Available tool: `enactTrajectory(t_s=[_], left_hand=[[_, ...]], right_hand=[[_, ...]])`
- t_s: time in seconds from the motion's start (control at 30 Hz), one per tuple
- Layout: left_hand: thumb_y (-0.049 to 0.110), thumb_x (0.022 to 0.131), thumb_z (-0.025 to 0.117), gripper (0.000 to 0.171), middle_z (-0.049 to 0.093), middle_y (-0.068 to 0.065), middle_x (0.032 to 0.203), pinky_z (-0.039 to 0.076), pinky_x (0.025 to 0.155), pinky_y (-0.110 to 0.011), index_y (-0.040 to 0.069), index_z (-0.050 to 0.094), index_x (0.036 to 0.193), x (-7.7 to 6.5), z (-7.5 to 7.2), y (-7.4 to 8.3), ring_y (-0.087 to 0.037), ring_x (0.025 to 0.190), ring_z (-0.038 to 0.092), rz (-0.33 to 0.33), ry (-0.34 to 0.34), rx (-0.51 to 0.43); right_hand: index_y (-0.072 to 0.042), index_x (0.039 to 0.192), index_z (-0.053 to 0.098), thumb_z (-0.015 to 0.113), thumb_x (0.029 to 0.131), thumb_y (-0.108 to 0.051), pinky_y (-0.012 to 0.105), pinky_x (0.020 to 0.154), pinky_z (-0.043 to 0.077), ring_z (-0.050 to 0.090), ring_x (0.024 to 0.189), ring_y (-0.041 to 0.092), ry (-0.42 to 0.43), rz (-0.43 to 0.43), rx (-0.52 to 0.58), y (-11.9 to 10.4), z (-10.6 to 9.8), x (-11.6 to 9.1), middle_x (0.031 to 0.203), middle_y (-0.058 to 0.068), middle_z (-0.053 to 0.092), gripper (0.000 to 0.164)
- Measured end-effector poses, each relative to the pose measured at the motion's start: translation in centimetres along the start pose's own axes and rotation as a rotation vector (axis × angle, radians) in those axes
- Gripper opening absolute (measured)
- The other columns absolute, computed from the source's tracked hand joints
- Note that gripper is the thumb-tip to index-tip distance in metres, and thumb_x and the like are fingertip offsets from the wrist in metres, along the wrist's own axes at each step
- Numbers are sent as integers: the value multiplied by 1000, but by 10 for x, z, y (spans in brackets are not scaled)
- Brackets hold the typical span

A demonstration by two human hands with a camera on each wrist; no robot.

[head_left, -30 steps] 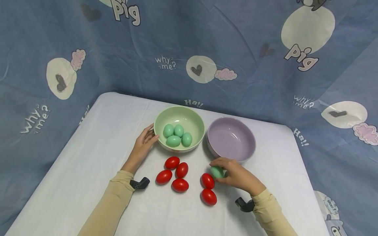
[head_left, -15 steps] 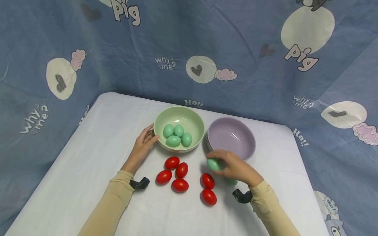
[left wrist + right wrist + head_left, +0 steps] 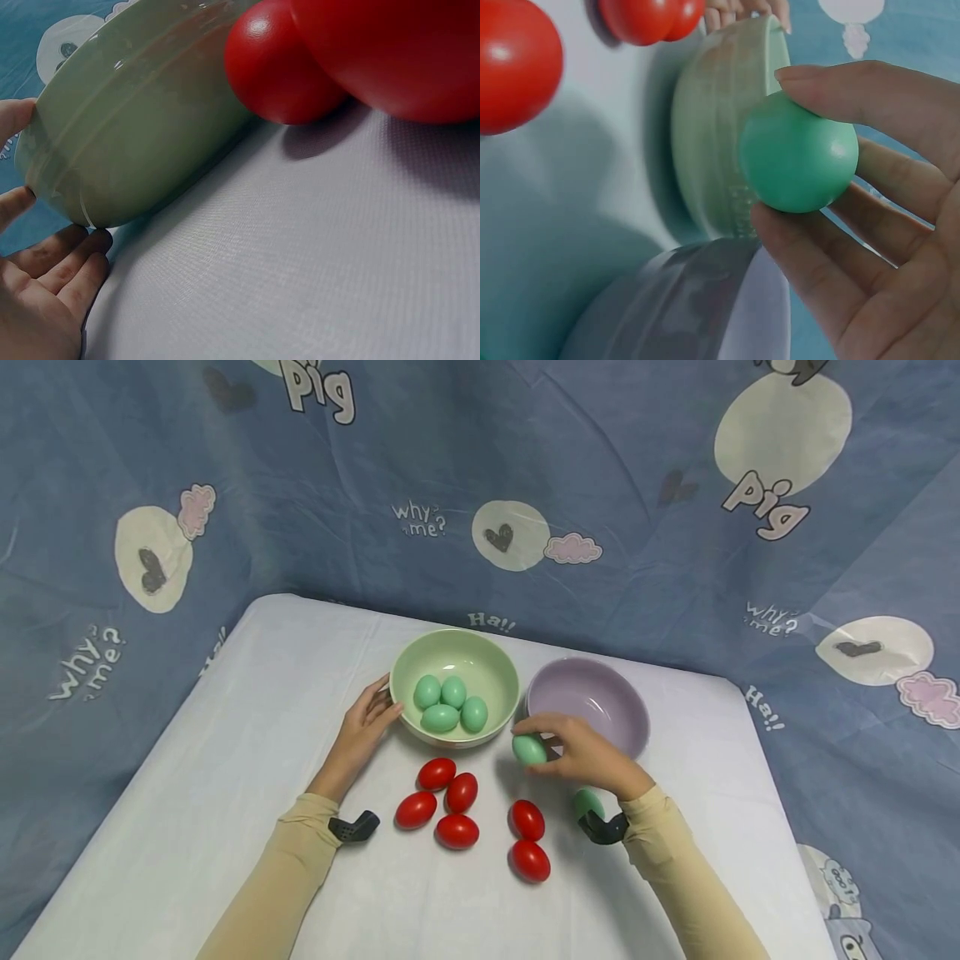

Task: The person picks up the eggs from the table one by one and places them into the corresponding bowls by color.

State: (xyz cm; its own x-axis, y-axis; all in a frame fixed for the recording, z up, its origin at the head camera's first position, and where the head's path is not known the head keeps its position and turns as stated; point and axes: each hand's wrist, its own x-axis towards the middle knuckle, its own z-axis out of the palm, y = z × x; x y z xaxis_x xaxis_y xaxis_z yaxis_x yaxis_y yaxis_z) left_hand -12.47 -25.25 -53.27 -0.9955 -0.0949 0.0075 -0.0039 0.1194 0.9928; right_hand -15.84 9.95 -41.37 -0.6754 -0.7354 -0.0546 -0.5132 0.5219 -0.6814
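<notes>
In the head view my right hand [image 3: 581, 753] pinches a green egg [image 3: 529, 749] between thumb and fingers. The egg is close to the gap between the pale green bowl [image 3: 491, 670] and the purple bowl [image 3: 592, 697], near their front edges. The right wrist view shows this egg [image 3: 799, 154] between my fingertips, overlapping the green bowl's side. Several green eggs [image 3: 440, 718] lie inside the green bowl. My left hand [image 3: 362, 731] rests at that bowl's left side, thumb and fingertips touching its rim and outer wall. In the left wrist view the fingers [image 3: 64, 262] extend towards its base.
Several red eggs [image 3: 457, 832] lie in a group in front of the green bowl. Two more red eggs [image 3: 530, 861] touch each other farther right. Another green egg [image 3: 587, 803] sits beneath my right forearm, partly covered by the wrist camera. Everything stands on a white cloth [image 3: 300, 643].
My right hand has lifted the green egg away from the red pair, moving it up and left towards the green bowl. The other green egg has come into sight. The left hand stays put.
</notes>
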Motion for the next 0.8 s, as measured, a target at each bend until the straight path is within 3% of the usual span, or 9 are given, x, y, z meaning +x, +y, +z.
enactTrajectory(t_s=[0.3,0.53,0.8], left_hand=[[38,103,63,67,44,-13,162,39,123,-41,27,33,162,-1,0,0,-29,149,46,-11,1,3],[39,104,62,66,45,-12,162,39,124,-41,28,33,162,-1,0,0,-30,149,46,-3,-2,9],[41,103,62,67,44,-12,163,39,123,-41,27,33,162,0,0,0,-30,149,46,-5,7,34]], right_hand=[[-7,130,71,86,83,-11,43,103,59,66,116,21,5,-17,62,-1,-10,25,127,4,73,49],[-11,129,71,85,85,-15,48,108,56,66,116,20,-1,2,78,2,-14,44,126,3,73,47],[-2,131,69,84,83,-10,49,108,55,66,116,24,-18,4,75,4,-14,66,129,9,72,51]])
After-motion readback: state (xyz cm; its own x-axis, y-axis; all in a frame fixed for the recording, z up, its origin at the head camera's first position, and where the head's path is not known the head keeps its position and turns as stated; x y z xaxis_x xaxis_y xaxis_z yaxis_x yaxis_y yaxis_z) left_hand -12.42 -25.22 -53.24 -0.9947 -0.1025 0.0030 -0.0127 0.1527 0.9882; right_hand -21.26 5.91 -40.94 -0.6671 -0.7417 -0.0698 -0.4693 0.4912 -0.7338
